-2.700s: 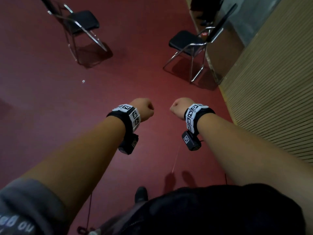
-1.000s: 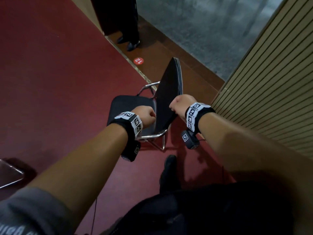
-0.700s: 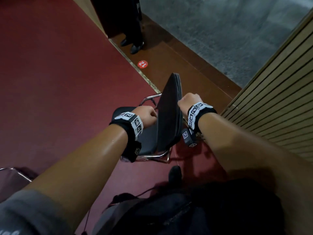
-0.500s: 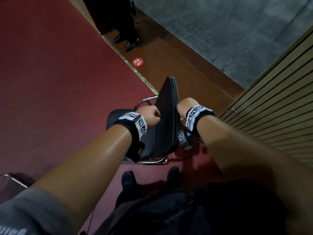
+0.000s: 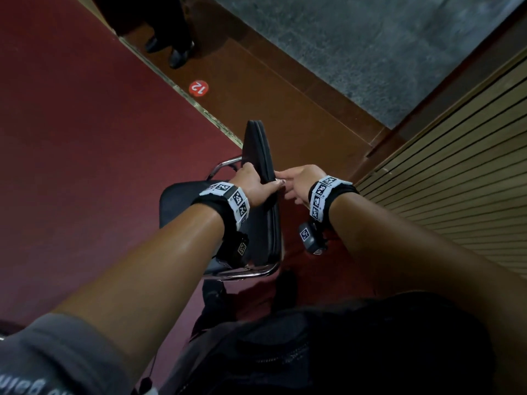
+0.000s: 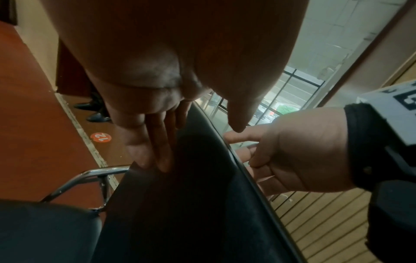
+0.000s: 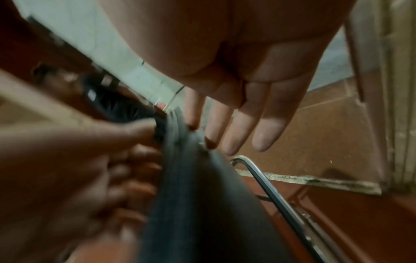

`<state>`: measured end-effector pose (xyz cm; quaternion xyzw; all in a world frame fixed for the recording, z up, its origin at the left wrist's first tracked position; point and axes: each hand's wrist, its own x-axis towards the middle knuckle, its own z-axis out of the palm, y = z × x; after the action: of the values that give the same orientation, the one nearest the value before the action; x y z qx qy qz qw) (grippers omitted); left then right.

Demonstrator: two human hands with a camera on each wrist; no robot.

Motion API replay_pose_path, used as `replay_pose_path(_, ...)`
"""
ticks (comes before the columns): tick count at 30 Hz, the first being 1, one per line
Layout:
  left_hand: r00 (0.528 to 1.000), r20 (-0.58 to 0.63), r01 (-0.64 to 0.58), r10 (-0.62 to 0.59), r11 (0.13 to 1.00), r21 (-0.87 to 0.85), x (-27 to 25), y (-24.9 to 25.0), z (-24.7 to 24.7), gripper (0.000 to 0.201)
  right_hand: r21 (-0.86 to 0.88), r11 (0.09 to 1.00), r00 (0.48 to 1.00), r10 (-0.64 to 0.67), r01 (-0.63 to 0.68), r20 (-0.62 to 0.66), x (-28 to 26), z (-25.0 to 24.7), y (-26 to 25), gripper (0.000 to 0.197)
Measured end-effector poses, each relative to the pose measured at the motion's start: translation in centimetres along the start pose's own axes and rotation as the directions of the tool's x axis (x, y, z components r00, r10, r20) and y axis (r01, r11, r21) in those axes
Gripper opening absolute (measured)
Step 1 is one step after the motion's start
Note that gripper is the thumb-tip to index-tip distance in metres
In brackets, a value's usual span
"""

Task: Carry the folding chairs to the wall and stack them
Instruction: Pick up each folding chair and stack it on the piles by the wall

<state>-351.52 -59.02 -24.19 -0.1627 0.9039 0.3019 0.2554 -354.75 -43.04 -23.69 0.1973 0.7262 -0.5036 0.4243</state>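
A folding chair stands unfolded on the red floor right in front of me, with a black padded backrest (image 5: 258,149), a black seat (image 5: 182,203) and a chrome tube frame (image 5: 245,273). My left hand (image 5: 253,183) grips the backrest's top edge, fingers on the seat side (image 6: 157,147) and thumb over the top onto the rear side. My right hand (image 5: 293,181) is beside the backrest's rear face with its fingers (image 7: 236,135) straight and spread, holding nothing. One fingertip seems to touch the rear edge.
A wood-slat wall (image 5: 442,181) runs close on the right. Ahead, a metal strip (image 5: 211,118) divides the red floor from brown tiles with a round red "12" sticker (image 5: 198,88). Another person's black shoes (image 5: 176,55) stand at the top. My own shoes (image 5: 285,283) are just behind the chair.
I walked up to this chair with both hands as fists. The left hand now grips the backrest's top edge, and the right hand has opened behind the backrest.
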Motion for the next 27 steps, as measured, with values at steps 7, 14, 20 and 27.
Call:
replay_pose_path(7, 0.925, -0.203, 0.309, -0.321, 0.947, -0.087, -0.5, -3.0, -3.7, 0.053, -0.143, 0.983, 0.984, -0.095, 0.117, 0.153, 0.0, 6.7, -1.4, 0.061)
replay_pose_path(14, 0.858, -0.257, 0.426, -0.445, 0.895, -0.131, -0.2, -9.7, -6.1, 0.051, -0.283, 0.954, 0.988, -0.058, 0.097, 0.145, 4.4, 9.5, -1.4, 0.052)
replay_pose_path(20, 0.881, -0.24, 0.38, -0.407, 0.912, -0.151, -0.4, -11.7, -6.7, 0.049, -0.414, 0.91, 0.996, -0.022, -0.017, -0.089, 8.4, 7.6, 2.1, 0.039)
replay_pose_path(27, 0.906, -0.271, 0.297, -0.324, 0.945, -0.137, -0.4, -11.9, -5.5, 0.056, -0.654, 0.743, 0.989, 0.129, -0.144, -0.071, 12.3, 9.3, 6.9, 0.032)
